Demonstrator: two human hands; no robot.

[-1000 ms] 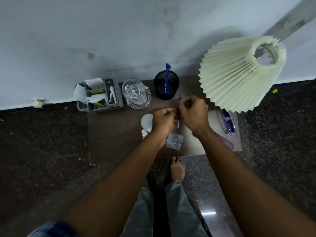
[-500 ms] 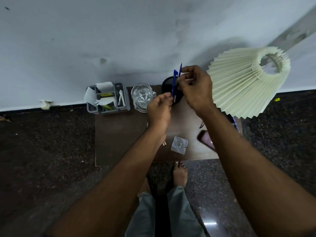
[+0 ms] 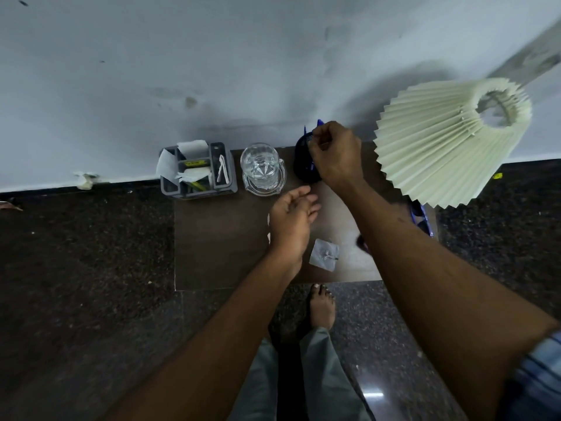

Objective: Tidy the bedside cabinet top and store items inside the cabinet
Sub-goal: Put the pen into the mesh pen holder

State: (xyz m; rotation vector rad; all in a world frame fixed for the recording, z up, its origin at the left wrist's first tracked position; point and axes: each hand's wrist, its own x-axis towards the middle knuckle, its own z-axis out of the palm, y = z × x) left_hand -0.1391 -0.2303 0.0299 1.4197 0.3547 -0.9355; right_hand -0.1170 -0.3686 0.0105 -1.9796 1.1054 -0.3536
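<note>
My right hand (image 3: 335,156) is closed over the rim of the black mesh pen holder (image 3: 300,168) at the back of the brown cabinet top (image 3: 218,244). Its fingers pinch a blue pen (image 3: 320,122) whose tip shows above them. A second blue pen tip pokes up just to the left. My left hand (image 3: 293,218) hovers open and holds nothing, in front of the holder. A small clear packet with a metal hook (image 3: 324,255) lies near the front edge. White items are mostly hidden under my left hand.
A grey organiser (image 3: 197,173) with papers and a glass jug (image 3: 262,168) stand at the back left. A pleated cream lampshade (image 3: 440,147) overhangs the right side, with blue glasses (image 3: 421,218) beneath it. My bare foot (image 3: 321,305) stands on dark floor by the front edge.
Both hands held the pen at the middle of the top. My right hand carried it back to the pen holder and lowered it. My left hand let go and drew back, open.
</note>
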